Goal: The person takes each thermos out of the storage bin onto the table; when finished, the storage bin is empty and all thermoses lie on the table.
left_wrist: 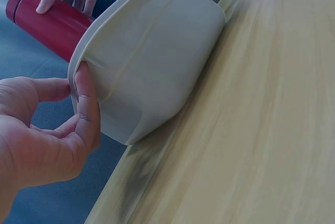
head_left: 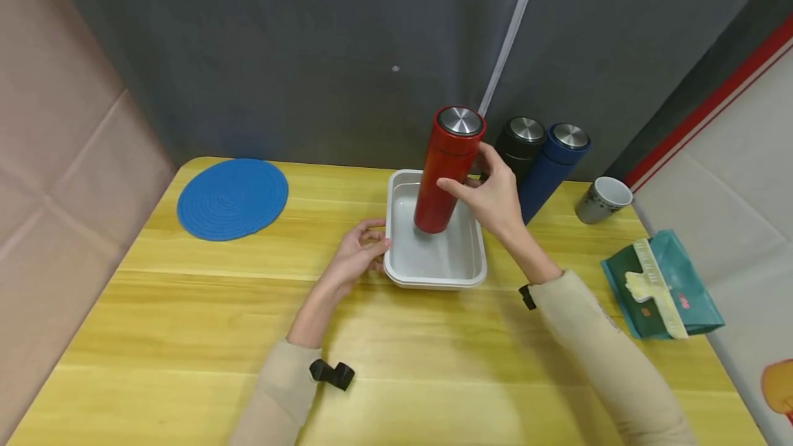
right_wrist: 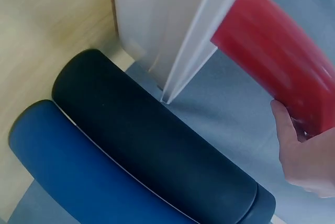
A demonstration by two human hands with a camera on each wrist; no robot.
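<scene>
A white rectangular tray [head_left: 434, 274] is seen near the middle of the yellow wooden table [head_left: 186, 322], and a red flask [head_left: 447, 169] with a steel lid is stood upright inside it, toward the far half; nothing else is held by the tray. The left hand [head_left: 359, 253] is placed at the tray's near-left corner, fingers curled, the rim pinched between thumb and fingers. The red flask is grasped around its upper middle by the right hand [head_left: 492, 195], thumb on the near side, fingers wrapped behind. Whether the flask base is resting on the tray floor or just above it cannot be told. Just behind the tray a black flask [head_left: 520, 144] and a blue flask [head_left: 554, 164] are stood side by side, touching. Further right a grey cup [head_left: 602, 199] is lying tilted, and a green pouch [head_left: 665, 288] with a pale clip is laid near the right edge. A blue round mat [head_left: 233, 198] is placed at the far left. In the left wrist view the thumb [left_wrist: 86, 98] is shown pressed on the tray's outer wall [left_wrist: 157, 67], a detail hidden from the head camera. In the right wrist view the black and blue flasks are shown close, beside the tray's corner.
</scene>
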